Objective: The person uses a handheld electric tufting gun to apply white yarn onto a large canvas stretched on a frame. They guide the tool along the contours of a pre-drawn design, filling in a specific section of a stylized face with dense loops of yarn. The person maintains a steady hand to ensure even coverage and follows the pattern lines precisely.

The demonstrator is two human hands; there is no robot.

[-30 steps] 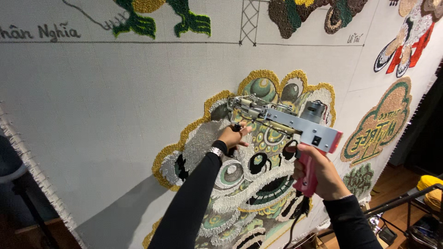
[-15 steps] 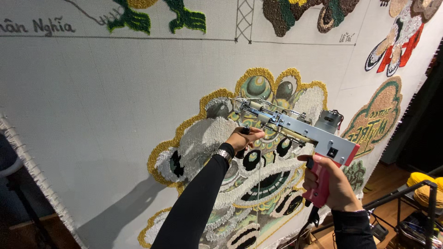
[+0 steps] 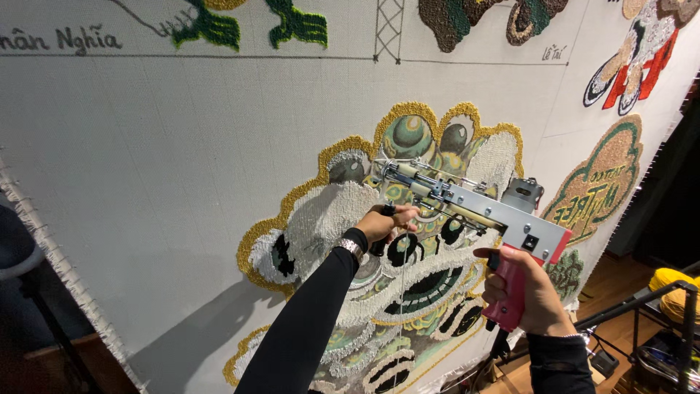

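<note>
Bright even light, arm shadow lower-left, edges dim/warped.

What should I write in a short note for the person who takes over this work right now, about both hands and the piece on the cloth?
Left hand: gripping the black front handle of the tufting gun.
Right hand: closed around the gun's pink rear grip.
Gun: tip points at the upper part of the lion-head design on the white cloth; whether it touches is unclear.
Done: gold outline, white, green and black areas are filled with yarn.
Left: the cloth around the design is bare; gaps inside it cannot be judged. Yellow yarn sits lower right.
</note>
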